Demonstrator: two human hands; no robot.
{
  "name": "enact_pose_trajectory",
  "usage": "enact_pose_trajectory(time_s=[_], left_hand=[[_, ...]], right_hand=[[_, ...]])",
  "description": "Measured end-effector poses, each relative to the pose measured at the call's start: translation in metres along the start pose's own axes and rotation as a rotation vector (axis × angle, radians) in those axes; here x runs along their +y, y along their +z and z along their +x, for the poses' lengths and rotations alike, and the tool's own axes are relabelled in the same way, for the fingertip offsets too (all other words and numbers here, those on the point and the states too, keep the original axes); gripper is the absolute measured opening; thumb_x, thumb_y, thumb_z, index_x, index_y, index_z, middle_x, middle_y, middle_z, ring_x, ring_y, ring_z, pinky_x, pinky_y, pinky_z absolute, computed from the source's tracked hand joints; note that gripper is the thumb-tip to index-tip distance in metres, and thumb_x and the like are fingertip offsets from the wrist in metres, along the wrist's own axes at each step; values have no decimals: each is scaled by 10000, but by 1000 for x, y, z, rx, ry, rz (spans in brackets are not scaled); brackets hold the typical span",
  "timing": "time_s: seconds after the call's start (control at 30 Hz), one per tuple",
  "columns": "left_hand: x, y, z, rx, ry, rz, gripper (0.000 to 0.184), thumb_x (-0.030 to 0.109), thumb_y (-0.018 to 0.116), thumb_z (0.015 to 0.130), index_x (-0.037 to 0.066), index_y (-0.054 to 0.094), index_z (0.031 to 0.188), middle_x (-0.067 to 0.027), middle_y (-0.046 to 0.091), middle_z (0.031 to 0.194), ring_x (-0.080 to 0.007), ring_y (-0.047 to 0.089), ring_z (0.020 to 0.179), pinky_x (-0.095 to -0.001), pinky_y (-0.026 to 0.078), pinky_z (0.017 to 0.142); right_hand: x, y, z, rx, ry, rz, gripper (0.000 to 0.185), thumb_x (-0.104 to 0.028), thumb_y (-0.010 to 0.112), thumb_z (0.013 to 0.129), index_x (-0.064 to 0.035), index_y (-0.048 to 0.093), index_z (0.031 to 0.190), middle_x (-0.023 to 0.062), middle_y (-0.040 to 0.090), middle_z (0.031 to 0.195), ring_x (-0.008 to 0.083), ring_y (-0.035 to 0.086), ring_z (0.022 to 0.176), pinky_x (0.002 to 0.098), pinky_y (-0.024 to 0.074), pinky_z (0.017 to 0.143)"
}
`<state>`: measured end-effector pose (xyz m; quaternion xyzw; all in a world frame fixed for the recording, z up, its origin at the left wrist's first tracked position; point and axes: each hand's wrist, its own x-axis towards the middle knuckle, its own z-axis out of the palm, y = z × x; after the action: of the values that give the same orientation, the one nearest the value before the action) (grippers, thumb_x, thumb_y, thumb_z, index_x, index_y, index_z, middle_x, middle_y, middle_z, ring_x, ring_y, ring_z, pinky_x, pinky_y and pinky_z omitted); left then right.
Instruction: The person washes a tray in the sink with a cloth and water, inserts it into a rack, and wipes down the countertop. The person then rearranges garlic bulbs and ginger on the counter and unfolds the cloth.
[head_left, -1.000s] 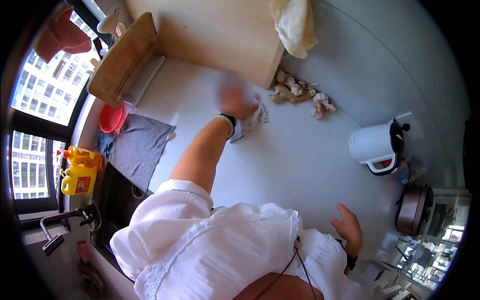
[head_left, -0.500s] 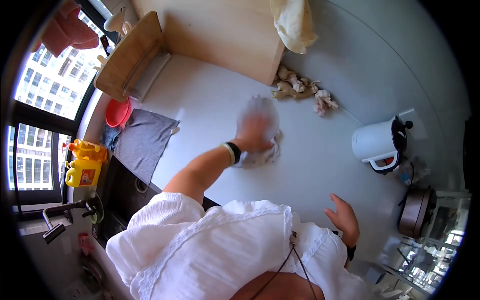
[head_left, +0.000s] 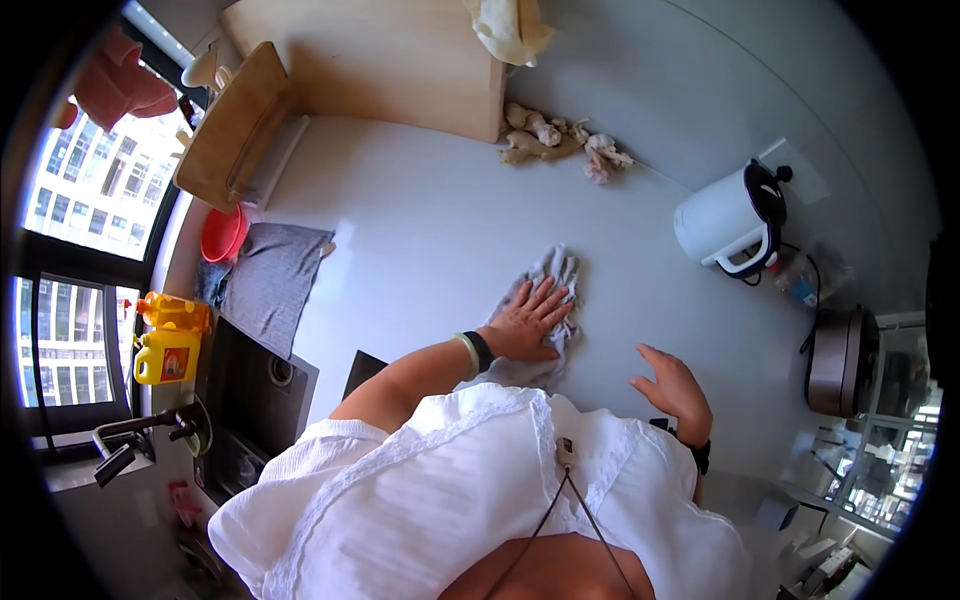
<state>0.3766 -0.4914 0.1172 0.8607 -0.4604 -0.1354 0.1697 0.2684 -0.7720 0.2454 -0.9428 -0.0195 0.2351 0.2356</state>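
My left hand (head_left: 525,325) lies palm down with fingers spread, pressing on a crumpled pale grey-white cloth (head_left: 562,268) on the light countertop (head_left: 410,215). Part of the cloth is hidden under the palm, and folds stick out beyond the fingertips and below the wrist. My right hand (head_left: 675,385) is near the front of the counter, to the right of the cloth and apart from it. Its fingers are stretched out, the thumb stands away, and nothing is in it.
Ginger and garlic (head_left: 545,140) lie along the back wall by a wooden panel (head_left: 380,70). A white kettle (head_left: 720,220) and a brown appliance (head_left: 835,360) stand right. To the left are a grey towel (head_left: 270,285), a red bowl (head_left: 223,235), yellow bottles (head_left: 165,355) and a dark sink (head_left: 255,385).
My left hand has slid the cloth across the counter towards my body, and its fingers now show clearly instead of blurred. My right hand stays near the front edge. The view has shifted slightly.
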Motion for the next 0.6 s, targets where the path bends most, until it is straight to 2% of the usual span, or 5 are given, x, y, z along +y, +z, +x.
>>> enact_pose_trajectory(time_s=[0.27,0.37,0.47,0.57,0.6], left_hand=[[4,-7,4,-79,-28,-22,956,546,629,801,84,168,1500,-144,74,1571,-354,-42,1448,-556,15,1145],[3,-8,6,-38,-29,-95,877,475,693,779,103,294,1466,-139,153,1558,-379,8,1443,-576,70,1137],[-19,-42,25,-172,54,-142,683,392,734,772,96,494,1338,-154,402,1439,-370,290,1371,-526,265,1097],[-61,-81,54,23,-106,-584,492,303,762,754,68,619,1162,-157,598,1207,-346,544,1129,-437,437,963],[-80,-86,63,144,-169,-449,464,265,763,744,55,626,1134,-162,621,1134,-345,577,1035,-414,461,916]], right_hand=[[44,12,18,8,-103,-52,535,-248,652,820,-3,510,1274,215,559,1251,381,525,1149,410,419,984],[26,-10,39,59,-94,-59,505,-215,659,817,8,528,1251,232,581,1213,394,545,1124,411,436,967],[14,-25,68,245,-97,-26,432,-188,666,818,-1,568,1195,194,625,1158,362,598,1057,395,483,902],[1,-31,108,352,-41,355,405,-164,686,811,-13,581,1172,156,648,1122,295,632,1003,364,516,830],[3,-28,125,396,-40,341,397,-169,688,805,-21,586,1159,161,652,1094,296,635,982,371,516,815]])
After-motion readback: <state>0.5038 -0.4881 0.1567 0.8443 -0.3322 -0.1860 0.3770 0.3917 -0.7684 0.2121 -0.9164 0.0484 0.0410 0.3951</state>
